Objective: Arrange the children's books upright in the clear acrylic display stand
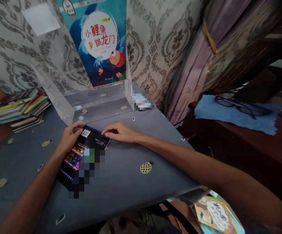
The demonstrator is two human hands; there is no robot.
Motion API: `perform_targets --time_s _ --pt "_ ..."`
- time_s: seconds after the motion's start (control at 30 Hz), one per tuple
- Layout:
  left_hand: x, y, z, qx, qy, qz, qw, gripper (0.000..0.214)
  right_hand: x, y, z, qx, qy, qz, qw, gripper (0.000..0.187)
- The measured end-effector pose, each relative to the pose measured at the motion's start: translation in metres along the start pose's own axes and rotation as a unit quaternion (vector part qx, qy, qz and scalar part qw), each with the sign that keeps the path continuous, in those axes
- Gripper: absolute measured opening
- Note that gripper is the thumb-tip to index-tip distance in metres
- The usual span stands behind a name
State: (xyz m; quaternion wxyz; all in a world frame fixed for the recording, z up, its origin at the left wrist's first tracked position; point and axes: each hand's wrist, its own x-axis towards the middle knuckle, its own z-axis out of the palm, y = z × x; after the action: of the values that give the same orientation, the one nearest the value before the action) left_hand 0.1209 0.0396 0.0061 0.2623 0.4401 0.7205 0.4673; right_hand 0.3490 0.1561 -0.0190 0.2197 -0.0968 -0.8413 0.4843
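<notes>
Had a dark book (92, 136), barcode side up, on the gray tablecloth (128, 195), just in front of a clear stand (66, 110). Rested the left hand (69, 136) at its far left corner and the right hand (121, 132), fingers curved, at its far right edge; could not tell firm grip from light touch with either.

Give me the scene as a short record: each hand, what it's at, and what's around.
Left hand: on the dark book's left edge, near the barcode
Right hand: fingers at the book's far right corner; exact grip unclear
Dark book: on the gray table, barcode side up, partly pixelated
Beyond the hands: clear stand, with the blue fish picture upright at its back
Far left: stack of books
Far right: glasses on a blue cloth
Lower right: orange-covered book, below the tabletop
</notes>
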Motion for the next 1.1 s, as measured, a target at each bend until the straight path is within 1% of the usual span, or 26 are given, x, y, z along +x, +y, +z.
perform_targets --time_s 0.1,0.17,0.27,0.3,0.4,0.47,0.53,0.6,0.67,0.73,0.77,0.83,0.9,0.97,1.1 --pt "0.003 0.0 0.002 0.021 -0.019 0.029 0.999 0.044 0.002 0.002 0.001 0.088 -0.008 0.03 0.996 0.021" --pt "0.004 -0.001 0.002 0.022 -0.027 0.032 0.999 0.044 0.003 0.002 0.002 0.128 0.001 0.042 0.991 0.021" --pt "0.005 -0.003 0.0 0.003 -0.03 0.024 0.999 0.046 0.004 0.002 0.005 0.15 0.029 0.064 0.986 0.02" --pt "0.006 -0.005 0.0 -0.002 -0.03 0.024 0.999 0.046 0.004 0.003 0.005 0.152 0.029 0.072 0.985 0.021" --pt "0.01 -0.01 -0.001 0.001 -0.029 0.033 0.999 0.045 0.005 0.004 0.007 0.175 -0.006 0.105 0.979 0.023" --pt "0.011 -0.011 0.0 0.034 -0.025 0.053 0.998 0.042 0.006 0.004 0.008 0.197 -0.03 0.131 0.971 0.025" --pt "0.006 -0.006 0.003 0.108 -0.008 0.094 0.99 0.039 0.006 0.003 0.008 0.219 -0.031 0.153 0.963 0.026" --pt "-0.007 0.004 0.008 0.202 0.005 0.15 0.968 0.038 0.007 0.001 0.006 0.236 -0.022 0.172 0.956 0.025" --pt "-0.028 0.018 0.016 0.276 -0.009 0.2 0.94 0.04 0.007 -0.002 0.004 0.247 -0.014 0.189 0.95 0.024" --pt "-0.052 0.03 0.028 0.332 -0.049 0.222 0.916 0.04 0.008 -0.005 0.001 0.256 -0.009 0.201 0.946 0.023" --pt "-0.063 0.035 0.034 0.366 -0.064 0.233 0.898 0.042 0.008 -0.006 0.0 0.262 -0.007 0.204 0.943 0.023" --pt "-0.08 0.041 0.046 0.446 -0.074 0.254 0.855 0.044 0.007 -0.008 -0.001 0.271 -0.005 0.21 0.939 0.022" --pt "-0.09 0.044 0.056 0.507 -0.074 0.253 0.821 0.037 0.007 -0.009 -0.002 0.273 -0.008 0.211 0.939 0.021" --pt "-0.093 0.046 0.061 0.535 -0.073 0.234 0.808 0.027 0.007 -0.009 -0.001 0.268 -0.009 0.211 0.94 0.02" --pt "-0.09 0.05 0.061 0.544 -0.077 0.199 0.811 0.025 0.007 -0.01 -0.001 0.263 -0.004 0.229 0.937 0.02"
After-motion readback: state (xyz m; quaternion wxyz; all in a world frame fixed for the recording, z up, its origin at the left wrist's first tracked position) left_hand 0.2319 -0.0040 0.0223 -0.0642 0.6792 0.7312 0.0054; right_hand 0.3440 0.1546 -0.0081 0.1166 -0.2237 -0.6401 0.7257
